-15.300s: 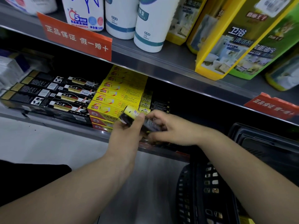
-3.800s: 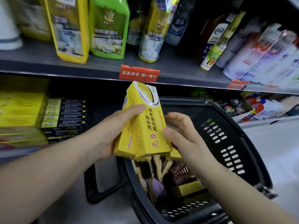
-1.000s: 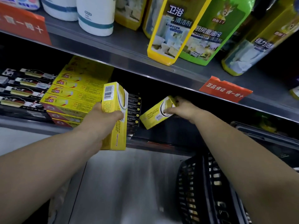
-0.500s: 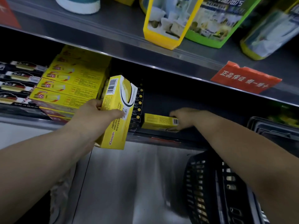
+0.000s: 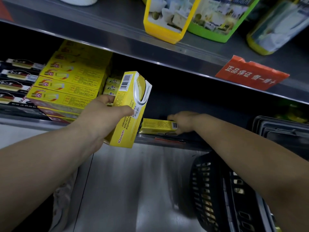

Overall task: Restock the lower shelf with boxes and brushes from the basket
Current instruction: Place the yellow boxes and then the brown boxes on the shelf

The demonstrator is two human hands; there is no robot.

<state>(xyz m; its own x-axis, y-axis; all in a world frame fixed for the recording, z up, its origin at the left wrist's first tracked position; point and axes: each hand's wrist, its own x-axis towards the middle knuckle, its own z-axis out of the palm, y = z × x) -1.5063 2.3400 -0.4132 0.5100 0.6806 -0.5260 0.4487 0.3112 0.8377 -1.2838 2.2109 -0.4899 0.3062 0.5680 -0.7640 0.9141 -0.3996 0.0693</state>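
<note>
Yellow box (image 5: 128, 111) gripped upright by left hand (image 5: 107, 114), right hand (image 5: 184, 122) holding flat box (image 5: 158, 126)

Dark open gap right of flat yellow box (image 5: 157, 126), stacked yellow boxes (image 5: 70, 84) crowding left

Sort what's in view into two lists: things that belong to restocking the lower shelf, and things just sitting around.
Job:
- yellow box gripped by left hand
- flat yellow box on lower shelf, right hand on it
- black basket

Not part of it:
- cleaner bottles above
- red tag
- stacked yellow cartons
</note>
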